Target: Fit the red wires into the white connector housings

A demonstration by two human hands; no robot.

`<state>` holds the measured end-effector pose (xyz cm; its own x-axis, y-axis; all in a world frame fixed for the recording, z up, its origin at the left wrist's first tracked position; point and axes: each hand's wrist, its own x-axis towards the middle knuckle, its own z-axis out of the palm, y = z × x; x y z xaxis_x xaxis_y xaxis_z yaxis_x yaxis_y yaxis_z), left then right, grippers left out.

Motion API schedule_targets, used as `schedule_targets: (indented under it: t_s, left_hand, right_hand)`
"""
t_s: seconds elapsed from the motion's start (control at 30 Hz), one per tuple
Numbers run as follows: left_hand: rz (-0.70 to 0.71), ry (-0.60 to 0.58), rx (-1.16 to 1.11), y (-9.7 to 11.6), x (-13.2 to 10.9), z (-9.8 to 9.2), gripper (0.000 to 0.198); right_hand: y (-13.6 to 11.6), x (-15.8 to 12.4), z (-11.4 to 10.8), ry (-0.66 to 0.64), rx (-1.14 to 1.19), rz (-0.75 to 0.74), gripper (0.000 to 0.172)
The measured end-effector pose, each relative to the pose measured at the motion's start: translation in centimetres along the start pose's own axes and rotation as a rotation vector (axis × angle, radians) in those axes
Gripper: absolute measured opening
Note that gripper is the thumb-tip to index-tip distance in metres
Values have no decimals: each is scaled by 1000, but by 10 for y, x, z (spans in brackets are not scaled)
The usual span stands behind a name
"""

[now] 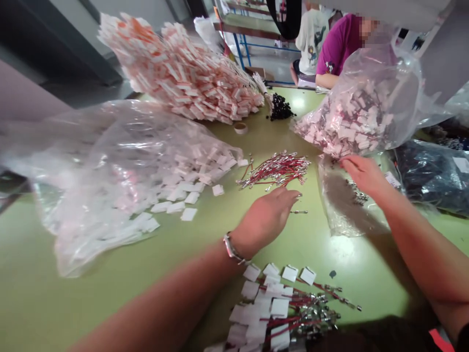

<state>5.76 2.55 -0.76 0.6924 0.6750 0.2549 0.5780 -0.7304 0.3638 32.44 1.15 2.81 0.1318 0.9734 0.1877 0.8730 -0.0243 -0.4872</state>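
My left hand point(269, 217), fingers bent and pressed together, is over the table just below a pile of short red wires with metal ends point(280, 168). Whatever its fingertips hold is hidden. A thin metal-ended piece point(299, 212) shows right beside the fingers; I cannot tell whether they grip it. My right hand point(362, 175) has its fingers drawn together at the lower edge of a clear bag of white pieces point(351, 122). Beneath it, small metal parts point(357, 193) lie on a flat clear plastic bag point(339, 215). What the right fingers hold, if anything, cannot be made out.
Nearest me lie red wires with white tabs and metal ends point(280, 308). A large clear bag point(91, 171) spills white pieces point(188, 214) at left. Behind are bundled white-and-orange pieces point(190, 73), a tape roll point(241, 128) and black-tipped wires point(280, 107). A person in purple point(337, 46) sits opposite.
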Motion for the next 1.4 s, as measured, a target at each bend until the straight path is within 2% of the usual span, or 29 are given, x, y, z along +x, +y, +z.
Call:
schedule_targets:
  t_s: [0.07, 0.13, 0.2, 0.27, 0.4, 0.63, 0.77, 0.87, 0.93, 1.03, 1.1, 1.2, 1.23, 1.27, 1.33, 1.4]
  left_hand:
    - [-5, 36, -100, -3, 2, 0, 27]
    - [-7, 36, -157, -4, 4, 0, 26]
    - [-3, 30, -193, -4, 5, 0, 26]
    - [2, 11, -219, -4, 5, 0, 26]
    - [30, -34, -229, -4, 4, 2, 29]
    - [89, -114, -207, 0, 3, 2, 32]
    - [92, -126, -239, 0, 3, 2, 31]
    - [80, -110, -277, -1, 4, 1, 30]
    - [68, -104, -305, -2, 5, 1, 30]
    - [58, -97, -336, -1, 5, -1, 29]
    - [43, -90, -362, 0, 5, -2, 28]
    - [-16, -92, -432, 2, 6, -3, 25]
    - [-36, -98, -455, 2, 7, -4, 24]
    - [-53, -106, -473, 2, 7, -4, 24]
    - [-73, -120, -491, 2, 8, -3, 23]
    - [-81, -124, -496, 2, 8, -3, 22]
  right_hand:
    - [44, 6, -9, 104, -240, 85, 30]
    - [82, 8, -11, 152, -371, 115, 36]
    - [106, 7, -5, 150, -410, 108, 45]
    - [113, 5, 6, 135, -402, 115, 51]
    - [93, 1, 32, 156, -293, 125, 54]
    - [39, 2, 68, 277, -90, 53, 40]
    - [21, 17, 81, 388, 59, 136, 37]
    - [15, 28, 77, 397, 187, 222, 43]
    - [14, 31, 64, 364, 263, 253, 40]
    - [15, 22, 28, 282, 357, 235, 29]
    - [18, 6, -1, 115, 408, 152, 26]
    - [26, -26, -31, -296, 133, -26, 26]
    - [29, -36, -34, -414, 59, -135, 31]
    - [31, -45, -35, -476, 2, -232, 34]
    - [34, -56, -27, -469, -78, -368, 35]
    - [33, -59, -13, -403, -158, -428, 32]
